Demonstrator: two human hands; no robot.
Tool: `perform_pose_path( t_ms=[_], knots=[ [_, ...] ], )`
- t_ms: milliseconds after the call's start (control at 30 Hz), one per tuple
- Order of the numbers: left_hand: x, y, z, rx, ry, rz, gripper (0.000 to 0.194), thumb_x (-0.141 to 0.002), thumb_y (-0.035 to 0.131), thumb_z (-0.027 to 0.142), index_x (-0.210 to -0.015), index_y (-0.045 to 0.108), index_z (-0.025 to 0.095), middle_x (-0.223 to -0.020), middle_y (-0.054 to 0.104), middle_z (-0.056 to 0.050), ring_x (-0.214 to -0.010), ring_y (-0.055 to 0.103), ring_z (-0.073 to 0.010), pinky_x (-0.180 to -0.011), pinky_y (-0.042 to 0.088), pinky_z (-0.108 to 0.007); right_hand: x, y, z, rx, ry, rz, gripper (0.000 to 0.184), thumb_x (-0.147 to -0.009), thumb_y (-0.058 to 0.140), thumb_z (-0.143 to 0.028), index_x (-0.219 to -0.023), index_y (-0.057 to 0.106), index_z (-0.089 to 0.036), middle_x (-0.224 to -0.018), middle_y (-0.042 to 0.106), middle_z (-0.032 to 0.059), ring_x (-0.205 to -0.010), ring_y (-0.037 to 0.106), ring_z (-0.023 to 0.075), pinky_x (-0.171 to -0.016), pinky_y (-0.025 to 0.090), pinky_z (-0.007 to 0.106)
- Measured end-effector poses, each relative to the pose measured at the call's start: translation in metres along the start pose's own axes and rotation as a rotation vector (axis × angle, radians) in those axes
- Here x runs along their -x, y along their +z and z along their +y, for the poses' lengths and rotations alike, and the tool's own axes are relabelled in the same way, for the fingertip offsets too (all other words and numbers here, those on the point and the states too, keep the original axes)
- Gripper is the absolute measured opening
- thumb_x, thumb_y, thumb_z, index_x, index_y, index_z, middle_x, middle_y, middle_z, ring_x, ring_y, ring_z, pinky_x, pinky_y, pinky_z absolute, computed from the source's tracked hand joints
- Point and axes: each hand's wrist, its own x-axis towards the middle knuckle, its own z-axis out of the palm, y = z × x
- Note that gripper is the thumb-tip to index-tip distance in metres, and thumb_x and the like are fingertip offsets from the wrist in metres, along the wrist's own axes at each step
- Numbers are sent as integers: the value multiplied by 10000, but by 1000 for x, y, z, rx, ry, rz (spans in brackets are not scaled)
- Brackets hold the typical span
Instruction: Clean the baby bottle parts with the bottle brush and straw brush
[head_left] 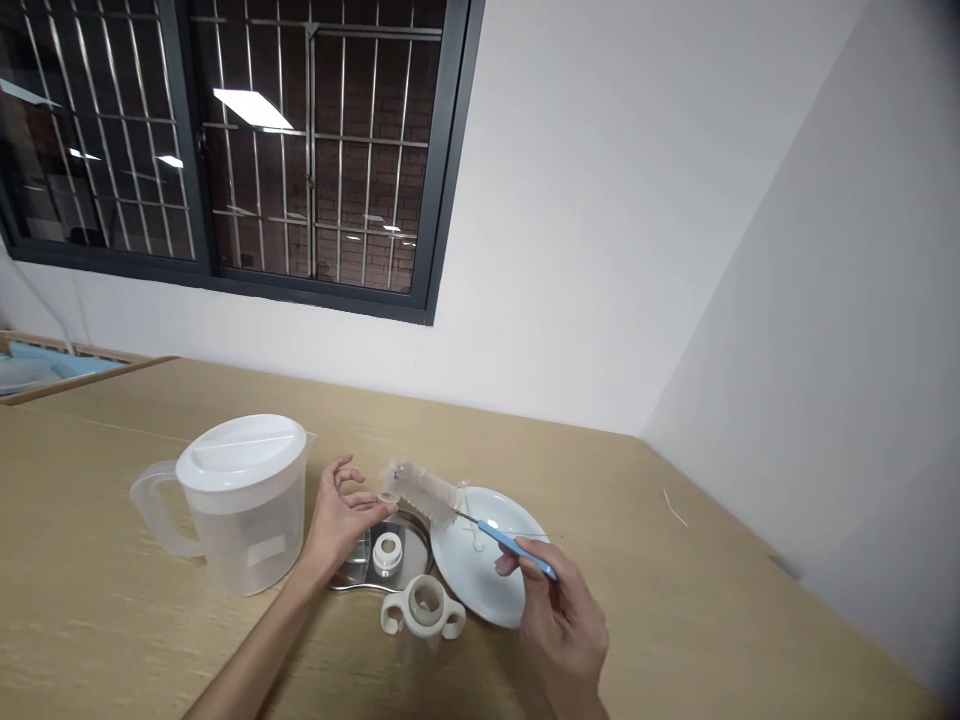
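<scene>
My right hand [559, 620] grips the blue handle of a white bottle brush [427, 490], whose bristles point up and left. My left hand [341, 515] pinches a small clear nipple-like piece [388, 497] right against the brush's bristle end. Below them a metal tray [352, 572] holds a white ring cap [388, 553]. A white handled bottle collar [424, 607] stands in front of the tray. To the right of the tray, a white plate [480, 570] sits under the brush handle.
A clear plastic pitcher [240, 505] with a white lid stands left of my left hand on the wooden table [112, 620]. A wall corner closes off the right side. A barred window is up on the left. A wooden-edged tray [45, 375] sits far left.
</scene>
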Motion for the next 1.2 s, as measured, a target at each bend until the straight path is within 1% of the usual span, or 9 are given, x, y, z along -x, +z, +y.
perform_pose_path(
  t_ms=[167, 300, 467, 567, 700, 833, 1000, 1100, 1200],
  knots=[
    [2, 2, 2, 7, 21, 7, 898, -513, 880, 224, -1233, 349, 300, -1004, 457, 46, -685, 698, -121, -691, 600, -315, -4, -2, -1, 89, -56, -101, 179, -927, 533, -150, -1058, 632, -223, -744, 657, 4, -673, 654, 146, -574, 510, 239],
    [1, 1, 0, 3, 20, -7, 896, -519, 873, 227, -1238, 343, 300, -999, 458, 51, -699, 707, -128, -705, 597, -312, -5, -6, 6, 105, -74, -24, 205, -922, 539, -144, -1088, 635, -216, -793, 674, 22, -703, 666, 157, -584, 516, 250],
    [0, 0, -2, 3, 19, -8, 895, -519, 870, 219, -1237, 342, 302, -997, 459, 53, -710, 703, -129, -717, 598, -324, -5, -4, 1, 5, -29, 51, 202, -928, 538, -143, -1097, 628, -207, -759, 670, 21, -689, 671, 170, -638, 541, 289],
    [0, 1, -2, 7, 24, -13, 894, -523, 869, 209, -1238, 342, 307, -997, 456, 55, -694, 695, -120, -715, 597, -326, -5, -1, -3, -32, -39, -10, 217, -931, 521, -130, -1106, 618, -215, -752, 666, 10, -685, 670, 162, -618, 543, 272],
    [1, 2, -1, 5, 23, -1, 909, -508, 874, 207, -1236, 339, 300, -997, 454, 54, -689, 696, -119, -713, 596, -322, -3, -1, -1, 48, -81, -90, 239, -919, 525, -112, -1098, 630, -229, -786, 676, 16, -700, 669, 156, -602, 534, 256],
    [2, 2, 1, -18, 14, 9, 893, -511, 863, 231, -1236, 345, 291, -985, 468, 54, -698, 699, -129, -723, 600, -343, -2, -5, 4, 123, -111, -31, 239, -906, 545, -111, -1091, 642, -226, -846, 693, 31, -746, 682, 168, -641, 539, 274],
    [1, 2, 3, -29, 0, 25, 901, -493, 863, 234, -1232, 349, 278, -966, 478, 56, -688, 692, -126, -721, 601, -346, -4, -4, -1, 21, -76, 34, 232, -922, 527, -113, -1112, 620, -210, -785, 678, 29, -697, 672, 168, -617, 545, 285],
    [2, 3, 4, -14, 6, 17, 905, -494, 866, 219, -1232, 347, 288, -972, 477, 58, -675, 685, -112, -702, 599, -328, -4, 0, -5, -9, -74, -36, 233, -931, 508, -111, -1115, 607, -214, -759, 664, 20, -685, 664, 159, -603, 545, 271],
    [3, 4, 4, -5, 7, 19, 899, -493, 871, 200, -1223, 355, 298, -979, 475, 62, -683, 693, -115, -707, 595, -322, -3, 1, -3, 73, -68, -95, 219, -930, 513, -122, -1093, 619, -221, -766, 668, 15, -679, 659, 147, -600, 534, 251]
  ],
)
